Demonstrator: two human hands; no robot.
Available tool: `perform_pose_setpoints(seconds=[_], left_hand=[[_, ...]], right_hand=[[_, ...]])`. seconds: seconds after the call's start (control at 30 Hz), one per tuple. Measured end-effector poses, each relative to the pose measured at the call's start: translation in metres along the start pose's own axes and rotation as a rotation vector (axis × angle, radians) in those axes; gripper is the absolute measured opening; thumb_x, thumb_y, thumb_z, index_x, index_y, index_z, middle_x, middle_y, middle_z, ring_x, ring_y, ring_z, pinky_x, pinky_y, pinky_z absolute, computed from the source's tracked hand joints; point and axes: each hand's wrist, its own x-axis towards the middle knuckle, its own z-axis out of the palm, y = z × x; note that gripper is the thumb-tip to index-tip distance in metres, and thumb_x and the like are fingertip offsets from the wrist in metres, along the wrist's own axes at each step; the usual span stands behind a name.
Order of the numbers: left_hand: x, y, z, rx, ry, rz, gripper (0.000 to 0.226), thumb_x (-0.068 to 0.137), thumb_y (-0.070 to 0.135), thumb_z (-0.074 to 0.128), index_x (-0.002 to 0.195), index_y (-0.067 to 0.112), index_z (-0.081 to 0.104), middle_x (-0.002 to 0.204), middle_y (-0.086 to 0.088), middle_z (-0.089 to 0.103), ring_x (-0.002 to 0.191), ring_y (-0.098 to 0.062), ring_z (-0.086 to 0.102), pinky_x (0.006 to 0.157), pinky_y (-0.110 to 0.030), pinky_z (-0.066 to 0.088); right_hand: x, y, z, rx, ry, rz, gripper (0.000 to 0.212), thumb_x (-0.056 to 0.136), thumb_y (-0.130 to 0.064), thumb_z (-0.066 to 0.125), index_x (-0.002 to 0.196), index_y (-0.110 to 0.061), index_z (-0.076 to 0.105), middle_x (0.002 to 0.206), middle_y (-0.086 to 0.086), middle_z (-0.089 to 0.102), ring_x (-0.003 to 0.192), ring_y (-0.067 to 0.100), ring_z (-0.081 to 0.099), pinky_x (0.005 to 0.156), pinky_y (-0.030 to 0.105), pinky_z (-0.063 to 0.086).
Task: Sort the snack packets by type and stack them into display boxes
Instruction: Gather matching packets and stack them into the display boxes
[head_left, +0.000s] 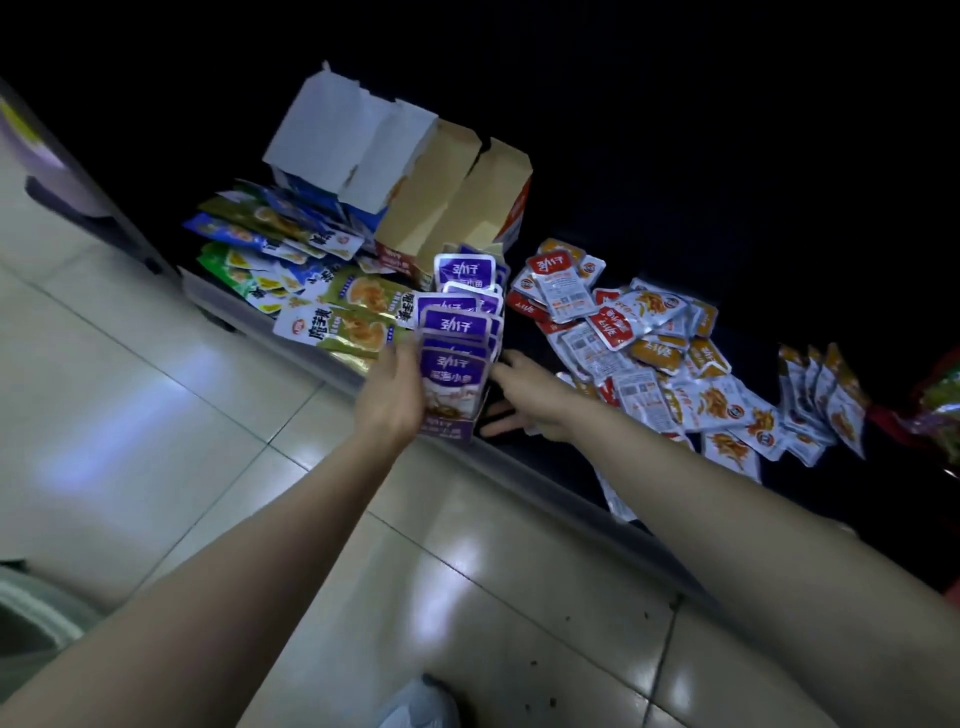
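My left hand (392, 397) grips the near end of a purple display box (448, 427) packed with a row of purple snack packets (457, 322). My right hand (524, 395) reaches just right of the box, fingers spread and partly hidden in the dark, holding nothing I can make out. Red, orange and silver packets (623, 343) lie scattered on the dark surface to the right. Green, yellow and blue packets (291, 260) are piled to the left of the box.
Several open cardboard display boxes (415, 171), white and tan, stand behind the piles. More orange packets (821, 395) stand upright at far right. A metal edge (545, 488) borders the dark surface; a tiled floor (156, 415) lies below.
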Motion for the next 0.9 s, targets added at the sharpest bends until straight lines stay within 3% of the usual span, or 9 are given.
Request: perform_pose_setpoints(seconds=[0.1,0.23,0.37,0.43,0.5,0.57,0.67,0.8,0.9], left_hand=[[0.004,-0.012,0.003,-0.135,-0.176,-0.016,0.075,0.074,0.088,0.020,0.110,0.038,0.063,0.106,0.003,0.072,0.101,-0.020,0.068,0.095,-0.052,0.049],[0.016,-0.006,0.009,-0.133,-0.215,-0.054,0.071,0.078,0.083,0.016,0.112,0.040,0.062,0.104,0.004,0.072,0.099,-0.020,0.068,0.096,-0.049,0.049],[0.024,0.008,0.016,0.102,-0.126,0.000,0.069,0.095,0.065,0.007,0.121,0.027,0.058,0.110,0.003,0.065,0.111,-0.023,0.058,0.105,-0.047,0.038],[0.024,0.010,0.021,0.022,-0.077,0.089,0.062,0.098,0.060,0.011,0.117,0.025,0.059,0.111,0.004,0.064,0.111,-0.020,0.057,0.102,-0.045,0.040],[0.024,0.005,0.025,-0.074,-0.064,0.196,0.070,0.091,0.071,0.015,0.119,0.023,0.057,0.114,0.004,0.063,0.109,-0.016,0.058,0.098,-0.046,0.044],[0.028,-0.006,0.030,-0.025,-0.088,0.294,0.078,0.083,0.081,0.025,0.129,0.024,0.051,0.121,0.003,0.059,0.114,-0.016,0.055,0.097,-0.048,0.046],[0.034,-0.013,0.037,0.171,-0.121,0.357,0.100,0.064,0.082,0.061,0.141,0.023,0.037,0.133,0.001,0.052,0.124,-0.017,0.050,0.099,-0.048,0.046],[0.034,-0.019,0.045,0.374,-0.017,0.331,0.133,0.054,0.058,0.086,0.152,0.012,0.008,0.148,-0.007,0.040,0.134,-0.024,0.041,0.106,-0.048,0.041],[0.034,-0.021,0.050,0.389,0.051,0.301,0.123,0.061,0.039,0.087,0.152,0.011,0.008,0.144,-0.007,0.044,0.130,-0.025,0.044,0.101,-0.046,0.045]], right_hand=[[0.008,0.001,0.008,0.020,0.030,-0.020,0.040,0.097,-0.039,0.055,0.126,-0.013,0.048,0.122,0.015,0.064,0.099,0.029,0.068,0.071,0.040,0.061],[0.016,0.000,0.004,-0.040,0.199,-0.072,0.024,0.102,-0.027,0.048,0.120,-0.012,0.051,0.113,0.017,0.068,0.088,0.032,0.070,0.065,0.043,0.061],[0.024,-0.004,-0.007,-0.119,0.316,-0.121,0.026,0.103,-0.023,0.045,0.124,-0.010,0.051,0.113,0.013,0.066,0.080,0.029,0.070,0.054,0.036,0.060],[0.027,-0.006,-0.010,-0.096,0.374,-0.120,0.020,0.105,-0.022,0.042,0.119,-0.012,0.052,0.110,0.014,0.067,0.075,0.029,0.070,0.053,0.035,0.060],[0.030,-0.007,-0.012,-0.053,0.433,-0.116,0.017,0.104,-0.022,0.041,0.113,-0.013,0.053,0.108,0.016,0.068,0.075,0.033,0.071,0.058,0.040,0.061],[0.034,-0.007,-0.013,-0.026,0.460,-0.112,0.014,0.103,-0.023,0.045,0.109,-0.014,0.055,0.107,0.016,0.069,0.077,0.033,0.072,0.066,0.046,0.061],[0.039,-0.005,-0.016,-0.157,0.460,-0.130,0.021,0.100,-0.023,0.050,0.114,-0.011,0.060,0.111,0.012,0.069,0.092,0.029,0.069,0.082,0.049,0.058],[0.033,-0.005,-0.035,-0.119,0.335,-0.111,0.025,0.102,-0.021,0.042,0.110,-0.007,0.061,0.101,0.014,0.070,0.081,0.030,0.072,0.073,0.043,0.061],[0.038,-0.008,-0.062,-0.343,0.569,-0.325,0.023,0.099,-0.016,0.044,0.098,-0.011,0.066,0.098,0.010,0.070,0.086,0.025,0.067,0.076,0.039,0.055]])
